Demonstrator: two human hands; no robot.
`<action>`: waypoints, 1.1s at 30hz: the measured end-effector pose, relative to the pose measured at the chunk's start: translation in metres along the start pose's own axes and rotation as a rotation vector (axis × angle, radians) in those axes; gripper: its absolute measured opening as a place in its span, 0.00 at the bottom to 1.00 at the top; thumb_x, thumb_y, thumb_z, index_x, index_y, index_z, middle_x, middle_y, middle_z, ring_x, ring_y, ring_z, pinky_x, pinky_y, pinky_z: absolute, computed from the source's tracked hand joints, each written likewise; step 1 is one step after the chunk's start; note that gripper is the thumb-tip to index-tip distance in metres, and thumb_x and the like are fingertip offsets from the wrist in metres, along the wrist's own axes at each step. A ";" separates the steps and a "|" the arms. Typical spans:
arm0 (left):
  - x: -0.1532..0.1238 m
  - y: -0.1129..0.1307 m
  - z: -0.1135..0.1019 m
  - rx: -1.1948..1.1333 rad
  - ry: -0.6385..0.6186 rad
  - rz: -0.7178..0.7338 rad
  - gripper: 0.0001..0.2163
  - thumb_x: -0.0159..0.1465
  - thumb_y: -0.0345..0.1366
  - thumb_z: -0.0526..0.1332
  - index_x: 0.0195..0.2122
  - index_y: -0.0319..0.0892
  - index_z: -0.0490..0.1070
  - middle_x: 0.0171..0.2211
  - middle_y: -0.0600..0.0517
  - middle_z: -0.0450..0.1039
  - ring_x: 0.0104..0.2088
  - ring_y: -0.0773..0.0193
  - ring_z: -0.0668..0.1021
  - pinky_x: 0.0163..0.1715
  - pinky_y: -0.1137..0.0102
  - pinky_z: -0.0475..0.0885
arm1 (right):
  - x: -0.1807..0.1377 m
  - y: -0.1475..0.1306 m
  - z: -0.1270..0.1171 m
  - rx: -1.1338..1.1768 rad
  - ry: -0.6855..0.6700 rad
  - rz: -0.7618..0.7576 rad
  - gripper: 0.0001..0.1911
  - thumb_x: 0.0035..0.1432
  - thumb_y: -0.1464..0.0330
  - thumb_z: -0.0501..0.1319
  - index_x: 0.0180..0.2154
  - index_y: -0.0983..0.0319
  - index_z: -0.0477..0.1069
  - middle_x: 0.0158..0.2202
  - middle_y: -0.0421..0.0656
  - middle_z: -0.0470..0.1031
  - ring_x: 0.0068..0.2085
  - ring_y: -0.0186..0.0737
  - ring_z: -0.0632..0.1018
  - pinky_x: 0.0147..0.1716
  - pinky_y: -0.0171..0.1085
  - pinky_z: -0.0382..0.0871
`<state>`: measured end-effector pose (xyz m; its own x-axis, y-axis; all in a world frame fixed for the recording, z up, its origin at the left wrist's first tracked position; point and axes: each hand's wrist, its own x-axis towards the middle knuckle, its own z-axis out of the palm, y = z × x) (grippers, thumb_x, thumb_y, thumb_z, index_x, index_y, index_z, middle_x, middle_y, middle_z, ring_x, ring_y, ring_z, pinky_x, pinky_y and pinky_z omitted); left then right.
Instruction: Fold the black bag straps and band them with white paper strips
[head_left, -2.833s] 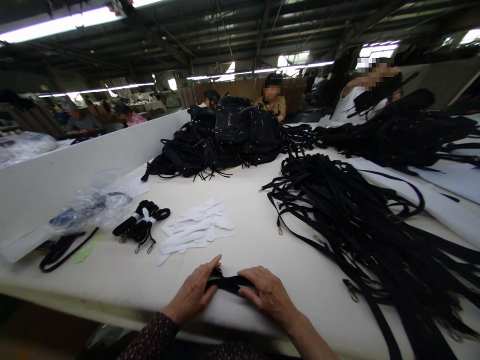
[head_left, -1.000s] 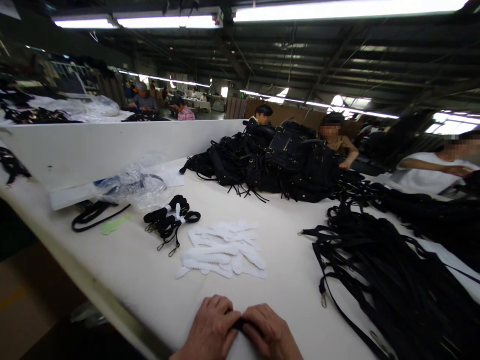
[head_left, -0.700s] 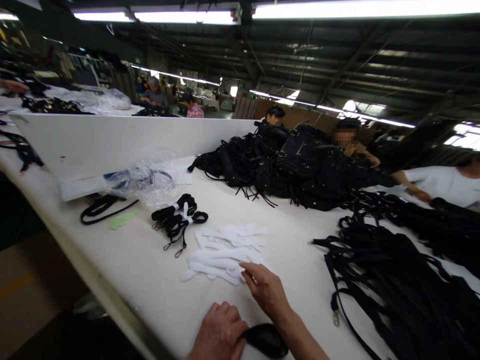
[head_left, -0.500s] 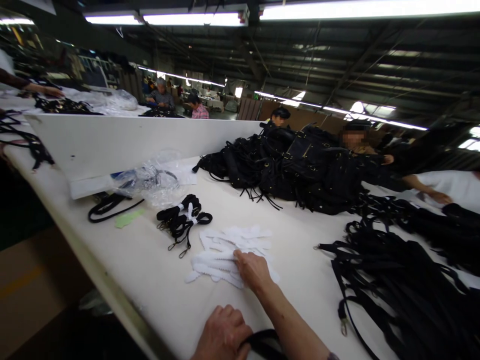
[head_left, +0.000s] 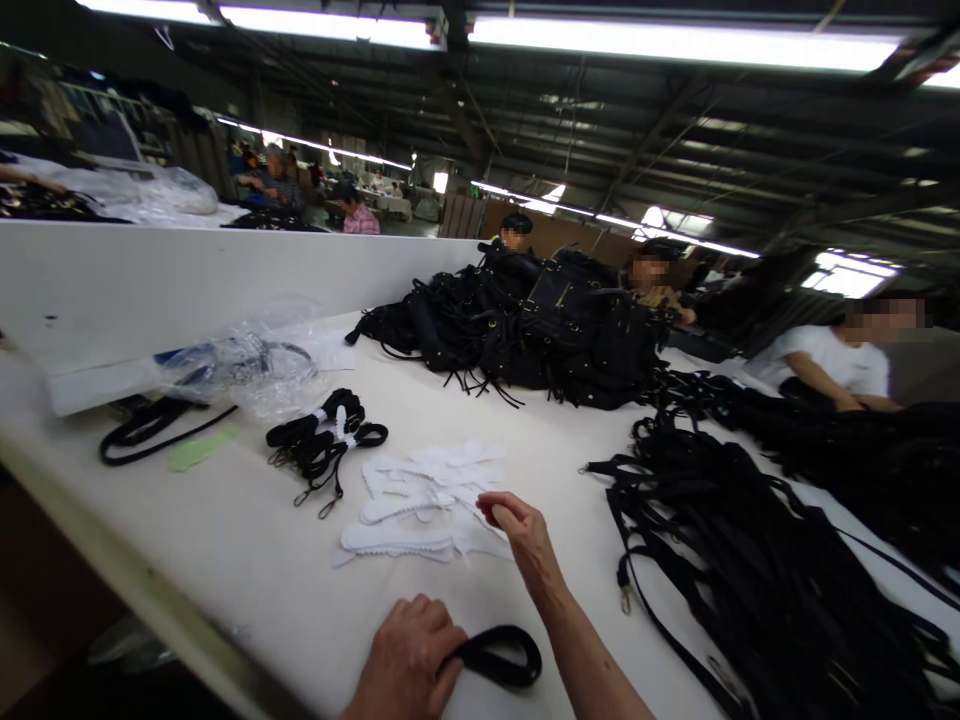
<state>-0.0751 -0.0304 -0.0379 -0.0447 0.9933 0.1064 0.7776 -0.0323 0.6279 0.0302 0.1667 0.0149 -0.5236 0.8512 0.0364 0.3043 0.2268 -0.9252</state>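
At the near edge, my left hand (head_left: 412,655) is closed around a folded black strap (head_left: 504,655), whose loop sticks out to the right. My right hand (head_left: 519,525) is over the right side of a loose pile of white strips with scalloped edges (head_left: 405,540). Its thumb and fingers are pinched together; I cannot make out whether a strip is between them. Left of the pile lies a bundle of black straps (head_left: 322,435) with metal snap hooks and white strips wrapped round it.
Black straps (head_left: 720,540) are heaped at the right, black bags (head_left: 540,330) behind. Clear plastic bags (head_left: 255,365), a green scrap (head_left: 201,449) and another black strap (head_left: 142,435) lie left. A white board (head_left: 187,280) stands along the back. Several people work beyond, one in white (head_left: 840,360).
The view has shifted, so the table's things appear farther left. My right hand has risen off the white strips, which lie rearranged. More of the strap loop shows beside my left hand.
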 end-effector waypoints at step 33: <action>0.000 0.004 -0.008 -0.029 0.002 -0.012 0.11 0.67 0.38 0.56 0.47 0.54 0.75 0.41 0.52 0.78 0.44 0.54 0.76 0.44 0.58 0.68 | -0.048 -0.015 -0.059 0.160 0.289 0.062 0.17 0.52 0.56 0.65 0.37 0.61 0.77 0.29 0.42 0.79 0.32 0.41 0.78 0.36 0.38 0.72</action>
<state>-0.0771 -0.0319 -0.0294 -0.0554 0.9934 0.1003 0.7582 -0.0235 0.6516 0.0978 0.1502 0.0494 -0.2533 0.9654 0.0623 0.1880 0.1123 -0.9757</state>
